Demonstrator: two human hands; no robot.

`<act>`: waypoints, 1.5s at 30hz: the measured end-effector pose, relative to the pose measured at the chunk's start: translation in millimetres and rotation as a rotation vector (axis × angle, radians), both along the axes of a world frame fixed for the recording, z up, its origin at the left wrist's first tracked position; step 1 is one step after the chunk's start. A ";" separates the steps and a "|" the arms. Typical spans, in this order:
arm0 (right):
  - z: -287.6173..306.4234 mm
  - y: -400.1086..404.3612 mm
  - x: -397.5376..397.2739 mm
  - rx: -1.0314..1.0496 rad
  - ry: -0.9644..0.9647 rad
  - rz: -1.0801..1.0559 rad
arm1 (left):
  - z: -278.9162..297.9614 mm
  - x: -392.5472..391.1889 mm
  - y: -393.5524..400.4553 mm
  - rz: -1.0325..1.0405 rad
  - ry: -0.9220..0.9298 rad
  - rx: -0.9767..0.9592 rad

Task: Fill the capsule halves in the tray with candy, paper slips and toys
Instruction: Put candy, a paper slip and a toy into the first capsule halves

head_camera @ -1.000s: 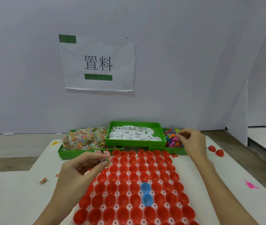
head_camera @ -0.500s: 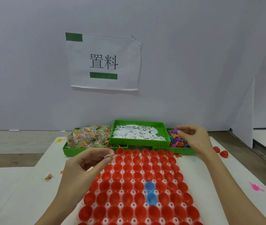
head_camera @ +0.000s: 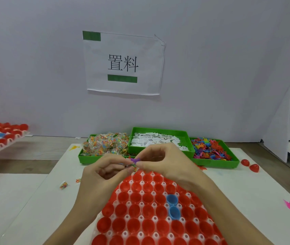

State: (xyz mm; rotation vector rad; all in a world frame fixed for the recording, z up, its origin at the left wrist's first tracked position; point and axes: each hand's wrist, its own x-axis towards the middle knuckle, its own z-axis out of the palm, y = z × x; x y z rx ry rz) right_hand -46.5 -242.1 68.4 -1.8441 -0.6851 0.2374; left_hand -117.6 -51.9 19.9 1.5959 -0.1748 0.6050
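The capsule tray is lying nearest, its red capsule halves and two blue capsule halves showing open and empty. Above its far edge, the left hand is pinching a candy packet between thumb and fingertips. The right hand is pinching a purple toy, touching the packet from the right. Both items are hanging directly over the far-row cups, so the coming drop appears to run straight down; both hands are equally near. Beyond, three green bins are holding candy, paper slips and toys, left to right.
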 end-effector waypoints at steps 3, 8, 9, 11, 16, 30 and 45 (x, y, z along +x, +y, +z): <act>-3.1 5.1 -2.0 0.042 -0.015 0.016 | 0.5 0.9 2.3 0.023 -0.015 0.004; -1.1 1.2 -1.9 -0.032 -0.070 0.035 | -2.6 1.2 2.9 0.026 -0.030 0.067; 0.8 -0.6 -2.1 -0.049 -0.064 0.051 | -3.1 1.6 3.1 0.032 -0.041 0.083; 4.1 -4.1 -1.9 -0.081 -0.059 0.074 | -4.2 2.3 2.8 0.043 -0.060 0.100; 2.8 -8.3 -0.3 -0.174 -0.126 0.073 | -9.6 3.2 -3.8 0.075 -0.117 0.136; -12.0 -21.8 19.5 -0.134 -0.017 0.158 | -16.8 0.9 -13.1 0.007 -0.050 0.180; -43.8 15.6 79.1 -0.283 -0.232 -0.242 | -37.3 13.0 12.3 -0.017 0.204 1.152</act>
